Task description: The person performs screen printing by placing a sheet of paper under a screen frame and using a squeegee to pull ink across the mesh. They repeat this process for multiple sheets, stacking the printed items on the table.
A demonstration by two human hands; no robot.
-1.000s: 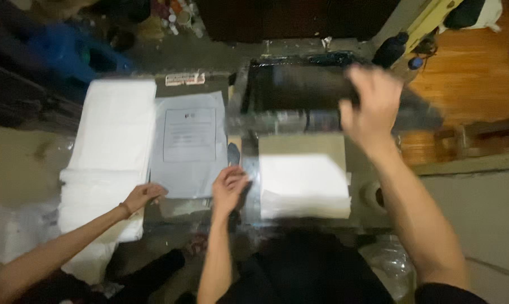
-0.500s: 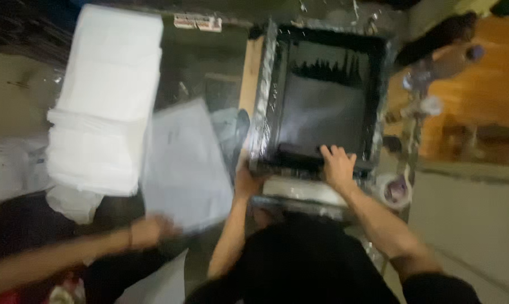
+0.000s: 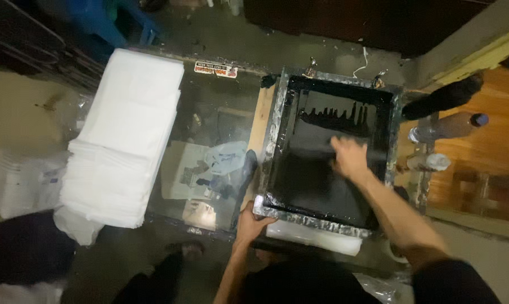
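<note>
A silver-edged printing screen frame (image 3: 272, 135) with black inked mesh lies flat on the table. A white sheet (image 3: 313, 236) pokes out under its near edge. My left hand (image 3: 250, 218) grips the frame's near-left corner. My right hand (image 3: 350, 157) is over the middle of the mesh, closed on a dark bar-like squeegee (image 3: 313, 147) that is blurred. Black ink (image 3: 333, 117) is streaked along the far part of the mesh.
A tall stack of white sheets (image 3: 122, 135) lies left of a glass tabletop (image 3: 209, 112). Another person's dark head (image 3: 23, 247) is at the lower left. Plastic bottles (image 3: 446, 126) stand right of the frame, by a wooden floor (image 3: 491, 157).
The frame came down flat over the white sheet. My right hand went from the frame's near edge to mid-mesh. The other person's arm and the printed sheet left the glass.
</note>
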